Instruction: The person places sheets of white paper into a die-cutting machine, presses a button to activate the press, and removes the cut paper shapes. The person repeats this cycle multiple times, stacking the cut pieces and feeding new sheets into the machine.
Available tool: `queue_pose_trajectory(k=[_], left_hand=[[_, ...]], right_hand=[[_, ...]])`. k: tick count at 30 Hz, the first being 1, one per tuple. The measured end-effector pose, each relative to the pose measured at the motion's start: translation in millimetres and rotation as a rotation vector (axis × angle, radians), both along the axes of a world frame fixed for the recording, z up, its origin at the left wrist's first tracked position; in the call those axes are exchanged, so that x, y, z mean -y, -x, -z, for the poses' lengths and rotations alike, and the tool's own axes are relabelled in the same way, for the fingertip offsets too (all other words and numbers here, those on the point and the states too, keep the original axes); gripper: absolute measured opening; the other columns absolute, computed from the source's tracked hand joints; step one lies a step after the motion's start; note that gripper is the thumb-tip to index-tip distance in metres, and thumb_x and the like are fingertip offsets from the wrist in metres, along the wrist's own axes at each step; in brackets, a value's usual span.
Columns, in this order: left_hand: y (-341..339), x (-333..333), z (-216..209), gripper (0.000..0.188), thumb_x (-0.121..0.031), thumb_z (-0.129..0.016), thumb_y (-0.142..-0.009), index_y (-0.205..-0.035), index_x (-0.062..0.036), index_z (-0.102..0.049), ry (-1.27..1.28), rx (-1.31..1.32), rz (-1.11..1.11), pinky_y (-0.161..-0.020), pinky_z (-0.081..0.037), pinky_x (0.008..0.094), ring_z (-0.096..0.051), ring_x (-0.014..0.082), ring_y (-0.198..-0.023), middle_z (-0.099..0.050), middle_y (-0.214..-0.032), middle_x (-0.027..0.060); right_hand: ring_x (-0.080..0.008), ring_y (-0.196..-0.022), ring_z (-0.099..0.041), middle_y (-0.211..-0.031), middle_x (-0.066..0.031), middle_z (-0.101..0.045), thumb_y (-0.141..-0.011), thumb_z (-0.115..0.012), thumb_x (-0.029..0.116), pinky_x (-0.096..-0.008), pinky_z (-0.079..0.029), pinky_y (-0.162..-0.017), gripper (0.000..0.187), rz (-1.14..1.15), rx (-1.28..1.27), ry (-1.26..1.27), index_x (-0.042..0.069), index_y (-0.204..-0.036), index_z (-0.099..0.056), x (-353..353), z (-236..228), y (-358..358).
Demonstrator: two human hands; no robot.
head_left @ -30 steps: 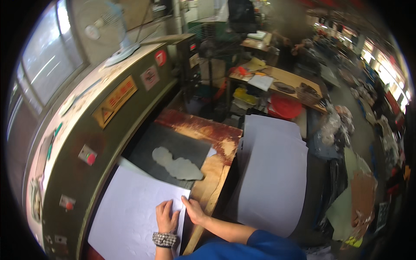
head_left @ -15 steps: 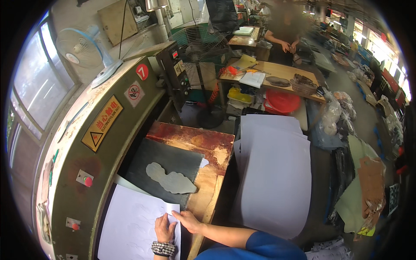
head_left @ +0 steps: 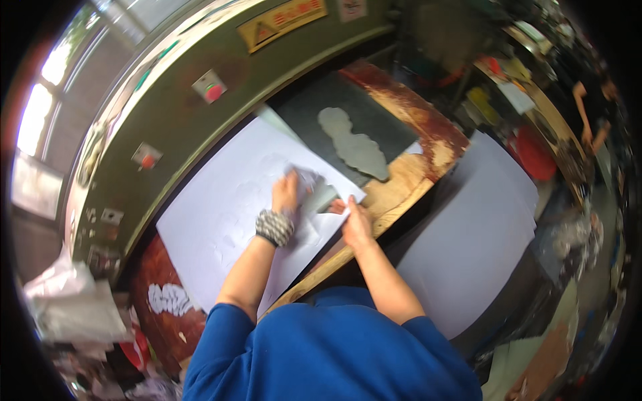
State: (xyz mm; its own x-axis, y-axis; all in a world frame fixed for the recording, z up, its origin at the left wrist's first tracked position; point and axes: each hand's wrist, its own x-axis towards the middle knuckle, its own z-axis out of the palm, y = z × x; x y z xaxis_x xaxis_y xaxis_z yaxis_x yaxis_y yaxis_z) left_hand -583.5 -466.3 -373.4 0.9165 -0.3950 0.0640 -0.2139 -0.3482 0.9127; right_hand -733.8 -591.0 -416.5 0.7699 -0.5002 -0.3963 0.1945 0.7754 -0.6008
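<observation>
A large white sheet (head_left: 207,174) with curved cut outlines lies on the work surface. My left hand (head_left: 285,192), a checked band at its wrist, closes on a blurred white cut-out piece (head_left: 305,178) lifted from the sheet. Beside it, a gap in the sheet shows a pale green surface (head_left: 321,198). My right hand (head_left: 356,222) pinches the sheet's right edge near its corner, fingers partly under it. Beyond the sheet, a grey-green flat piece with a wavy outline (head_left: 360,152) rests on a black mat (head_left: 301,100).
A green machine body (head_left: 174,113) with red buttons runs along the far left side. Several wavy white cut-outs (head_left: 168,299) lie on the reddish board at lower left. A tall stack of white sheets (head_left: 468,234) stands to the right. A person (head_left: 595,107) works at the upper right.
The view has turned and dipped toward the sheet. My left hand has moved left from the corner, lifting a cut-out and leaving a gap. My right hand stays at the sheet's edge.
</observation>
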Motion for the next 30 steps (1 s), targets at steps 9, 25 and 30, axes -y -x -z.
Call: queue_pose_trajectory(k=[9, 25, 30], left_hand=[[-174.5, -114.3, -213.8, 0.038, -0.033, -0.042, -0.098, -0.080, -0.0011, -0.051, 0.813, 0.300, -0.587, -0.047, -0.042, 0.0345, -0.049, 0.0195, -0.047, -0.055, -0.062, 0.0097], [44.2, -82.4, -63.2, 0.052, 0.002, -0.052, -0.071, -0.123, 0.0007, -0.053, -0.347, 1.053, 0.309, -0.073, -0.046, 0.0399, -0.053, 0.0327, -0.079, -0.054, -0.091, 0.0188], [91.7, -89.7, -14.9, 0.059, -0.036, -0.063, -0.082, -0.125, 0.0018, -0.051, -0.295, 0.718, 0.551, -0.075, -0.040, 0.0369, -0.046, 0.0275, -0.080, -0.048, -0.088, 0.0134]], right_hand=[[-0.0202, -0.065, -0.064, -0.069, -0.0135, -0.067, -0.096, -0.047, 0.028, -0.0313, -0.050, -0.065, 0.045, -0.016, -0.229, 0.773, -0.005, -0.070, -0.064, 9.6, 22.6, -1.2], [-0.0227, -0.109, -0.050, -0.118, -0.0093, -0.052, -0.090, -0.060, 0.021, -0.0404, -0.040, -0.092, 0.038, -0.379, -0.076, -0.285, 0.006, -0.122, -0.046, -53.9, -40.0, 48.9], [-0.0206, -0.108, -0.051, -0.116, -0.0075, -0.055, -0.095, -0.053, 0.028, -0.0397, -0.038, -0.095, 0.036, -0.354, -0.004, -0.337, 0.004, -0.122, -0.050, -64.5, -32.8, 39.9]])
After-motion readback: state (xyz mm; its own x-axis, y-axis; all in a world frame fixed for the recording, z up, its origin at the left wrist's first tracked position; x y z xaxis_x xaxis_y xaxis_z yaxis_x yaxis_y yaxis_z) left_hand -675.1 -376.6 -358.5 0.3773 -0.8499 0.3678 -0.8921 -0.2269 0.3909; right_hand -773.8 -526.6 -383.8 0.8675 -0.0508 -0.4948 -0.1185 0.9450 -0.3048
